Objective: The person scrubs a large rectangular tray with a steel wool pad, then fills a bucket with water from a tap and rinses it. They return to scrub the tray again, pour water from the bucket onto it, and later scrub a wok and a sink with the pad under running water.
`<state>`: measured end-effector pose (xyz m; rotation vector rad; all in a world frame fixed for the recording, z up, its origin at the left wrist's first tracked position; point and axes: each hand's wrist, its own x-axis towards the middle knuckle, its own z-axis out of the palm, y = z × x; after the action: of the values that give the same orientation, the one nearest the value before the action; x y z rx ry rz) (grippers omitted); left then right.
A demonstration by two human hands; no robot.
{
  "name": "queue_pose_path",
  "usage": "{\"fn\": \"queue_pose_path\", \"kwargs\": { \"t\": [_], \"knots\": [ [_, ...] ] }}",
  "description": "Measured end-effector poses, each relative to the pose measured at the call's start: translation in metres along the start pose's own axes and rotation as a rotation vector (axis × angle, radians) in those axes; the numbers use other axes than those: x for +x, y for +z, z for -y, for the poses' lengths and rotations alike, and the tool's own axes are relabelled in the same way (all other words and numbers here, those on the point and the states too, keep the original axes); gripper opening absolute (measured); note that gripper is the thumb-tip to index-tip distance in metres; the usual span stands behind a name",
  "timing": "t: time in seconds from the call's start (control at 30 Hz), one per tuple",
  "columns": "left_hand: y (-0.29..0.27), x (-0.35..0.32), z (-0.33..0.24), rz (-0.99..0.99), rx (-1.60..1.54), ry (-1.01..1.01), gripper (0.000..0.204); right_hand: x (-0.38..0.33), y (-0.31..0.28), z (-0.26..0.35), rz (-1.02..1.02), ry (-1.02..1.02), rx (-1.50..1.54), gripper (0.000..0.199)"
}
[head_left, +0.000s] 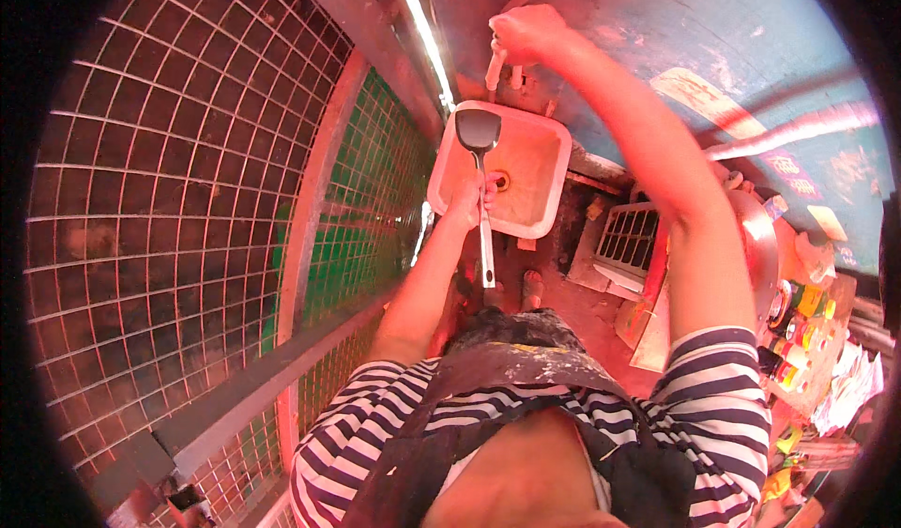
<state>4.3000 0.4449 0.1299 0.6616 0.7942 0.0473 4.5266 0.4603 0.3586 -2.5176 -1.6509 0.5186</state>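
Note:
My left hand (469, 198) is wrapped round the handle of a wok spatula (479, 131). The spatula has a broad dark blade pointing away from me and a long pale handle reaching back towards my body. Below it is a small square basin sink (561, 173), pale-rimmed, with a round drain hole (503, 182) showing beside my fingers. At the sink's far edge, my right hand (527, 33) is closed on the top of a tap (495, 70). Its fingers partly hide the tap handle. Whether water is running cannot be made out.
A wire mesh wall (188, 190) stands close on my left. To the right is a slatted grey unit (627, 235), then a wooden shelf (838, 326) with several jars and bottles. A blue wall (751, 21) rises beyond the sink.

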Motion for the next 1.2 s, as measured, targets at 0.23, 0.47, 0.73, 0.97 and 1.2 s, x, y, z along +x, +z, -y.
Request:
{"fn": "queue_pose_path", "kwargs": {
  "t": [0.23, 0.47, 0.73, 0.97, 1.2],
  "knots": [
    [-0.015, -0.001, -0.002, -0.157, 0.014, 0.031, 0.034, -0.029, 0.059, -0.062, -0.361, -0.231, 0.349, 0.028],
    [-0.036, -0.009, 0.028, -0.295, 0.037, 0.025, 0.021, 0.043, 0.216, -0.021, 0.33, 0.271, 2.57, 0.035],
    [-0.063, -0.086, 0.09, -0.498, -0.064, 0.018, 0.023, 0.091, 0.241, -0.021, 0.238, 0.102, 2.046, 0.03],
    [-0.062, -0.135, 0.124, -0.742, -0.092, 0.046, 0.026, 0.122, 0.263, -0.029, 0.062, 0.164, 1.702, 0.03],
    [-0.082, -0.147, 0.201, -0.822, -0.203, -0.057, 0.027, 0.217, 0.378, -0.052, -0.522, -0.17, 0.361, 0.022]
  ]
}}
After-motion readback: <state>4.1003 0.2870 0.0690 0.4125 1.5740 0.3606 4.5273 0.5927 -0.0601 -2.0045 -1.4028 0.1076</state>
